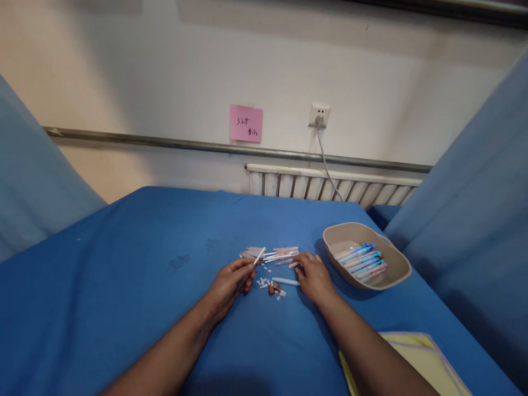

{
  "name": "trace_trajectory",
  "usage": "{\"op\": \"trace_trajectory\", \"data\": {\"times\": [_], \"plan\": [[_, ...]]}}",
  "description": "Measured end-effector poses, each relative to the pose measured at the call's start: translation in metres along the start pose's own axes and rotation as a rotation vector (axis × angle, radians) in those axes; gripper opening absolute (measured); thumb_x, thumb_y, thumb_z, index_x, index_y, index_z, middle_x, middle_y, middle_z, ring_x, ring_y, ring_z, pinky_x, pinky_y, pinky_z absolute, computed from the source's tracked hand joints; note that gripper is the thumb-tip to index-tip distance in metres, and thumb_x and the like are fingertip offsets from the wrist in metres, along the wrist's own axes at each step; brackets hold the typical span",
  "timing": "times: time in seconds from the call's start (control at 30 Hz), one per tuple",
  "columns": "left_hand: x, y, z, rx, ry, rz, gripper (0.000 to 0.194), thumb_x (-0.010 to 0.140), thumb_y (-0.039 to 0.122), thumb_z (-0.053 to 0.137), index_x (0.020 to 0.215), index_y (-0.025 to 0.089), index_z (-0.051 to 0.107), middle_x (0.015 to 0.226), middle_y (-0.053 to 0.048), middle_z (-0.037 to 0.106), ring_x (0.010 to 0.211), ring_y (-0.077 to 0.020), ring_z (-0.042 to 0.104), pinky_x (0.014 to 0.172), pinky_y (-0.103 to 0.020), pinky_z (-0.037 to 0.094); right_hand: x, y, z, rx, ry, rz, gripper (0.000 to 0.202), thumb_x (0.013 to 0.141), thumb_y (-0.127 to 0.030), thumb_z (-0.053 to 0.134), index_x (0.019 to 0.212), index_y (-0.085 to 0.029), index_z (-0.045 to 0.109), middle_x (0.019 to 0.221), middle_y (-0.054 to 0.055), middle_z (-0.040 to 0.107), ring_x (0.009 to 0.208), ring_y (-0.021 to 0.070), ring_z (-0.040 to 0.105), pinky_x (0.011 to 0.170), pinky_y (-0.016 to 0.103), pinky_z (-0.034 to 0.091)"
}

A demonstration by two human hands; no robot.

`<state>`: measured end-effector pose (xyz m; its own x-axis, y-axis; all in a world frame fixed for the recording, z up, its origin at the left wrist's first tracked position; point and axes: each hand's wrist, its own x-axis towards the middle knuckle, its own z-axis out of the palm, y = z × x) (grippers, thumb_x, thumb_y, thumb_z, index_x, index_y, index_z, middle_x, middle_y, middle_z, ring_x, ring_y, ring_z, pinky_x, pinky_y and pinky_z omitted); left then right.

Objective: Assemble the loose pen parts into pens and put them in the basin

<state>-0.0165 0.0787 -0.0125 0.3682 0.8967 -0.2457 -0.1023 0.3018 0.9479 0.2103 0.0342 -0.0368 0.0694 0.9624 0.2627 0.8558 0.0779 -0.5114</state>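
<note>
A thin white stick [259,256] slants up from the closed fingers of my left hand [231,283]. My right hand [314,278] is bent over the right end of the pen parts, its fingers by a small pale piece [293,264]; whether it grips that piece is unclear. A light blue pen barrel [286,281] lies with its right end at my right hand. Between the hands are small white tips [263,283] and brown pieces [271,289]. Behind them lie clear barrels [252,252] and pinkish tubes [286,250].
A beige basket [338,234] holding several blue and pink pens [363,258] stands right of my right hand. A yellow cloth [416,360] lies under my right forearm on the blue sheet [136,286]. Curtains hang at both sides; a radiator [322,184] is behind.
</note>
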Motion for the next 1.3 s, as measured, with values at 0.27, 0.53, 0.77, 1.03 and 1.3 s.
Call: {"op": "trace_trajectory", "data": {"times": [0.27,0.53,0.77,1.03,1.3], "plan": [[-0.003,-0.002,0.005,0.222,-0.057,0.043,0.035,0.069,0.04,0.068,0.09,0.012,0.065,0.059,0.004,0.053,0.045,-0.0063,0.043,0.045,-0.019,0.034,-0.002,0.002,-0.013,-0.178,-0.088,0.033,0.013,0.087,-0.026,0.051,0.086,-0.02,0.063,0.093,0.009,0.064,0.092,0.0239,0.054,0.078,0.032,0.035],[-0.005,-0.006,0.008,0.353,-0.111,0.075,0.037,0.071,0.04,0.063,0.094,0.011,0.065,0.059,0.004,0.053,0.045,-0.0062,0.042,0.046,-0.019,0.033,-0.006,-0.001,-0.001,0.496,-0.067,0.089,0.014,0.085,-0.034,0.051,0.084,-0.02,0.053,0.068,0.001,0.059,0.06,0.0157,0.052,0.057,0.026,0.035],[-0.006,-0.004,0.009,0.426,-0.172,0.091,0.032,0.074,0.038,0.061,0.092,0.012,0.067,0.062,0.0,0.06,0.048,-0.0076,0.043,0.048,-0.019,0.034,-0.002,0.0,0.0,0.942,-0.096,0.245,0.034,0.071,-0.051,0.063,0.074,-0.017,0.057,0.047,-0.007,0.04,0.042,0.0081,0.033,0.044,0.022,0.024],[-0.02,0.009,0.02,0.596,-0.307,0.204,0.025,0.083,0.03,0.051,0.089,0.015,0.07,0.085,-0.003,0.07,0.073,-0.0141,0.058,0.067,-0.021,0.043,-0.009,-0.013,-0.012,1.097,-0.174,0.247,0.035,0.068,-0.05,0.067,0.07,-0.017,0.057,0.045,-0.008,0.038,0.044,0.0068,0.031,0.045,0.021,0.022],[-0.03,0.009,0.027,0.746,-0.289,0.314,0.024,0.082,0.027,0.053,0.098,0.019,0.069,0.096,-0.002,0.071,0.089,-0.0179,0.062,0.081,-0.024,0.044,-0.016,-0.021,-0.005,0.977,-0.301,0.128,0.033,0.071,-0.047,0.066,0.072,-0.016,0.056,0.055,-0.005,0.047,0.05,0.0078,0.038,0.049,0.021,0.029]]}}
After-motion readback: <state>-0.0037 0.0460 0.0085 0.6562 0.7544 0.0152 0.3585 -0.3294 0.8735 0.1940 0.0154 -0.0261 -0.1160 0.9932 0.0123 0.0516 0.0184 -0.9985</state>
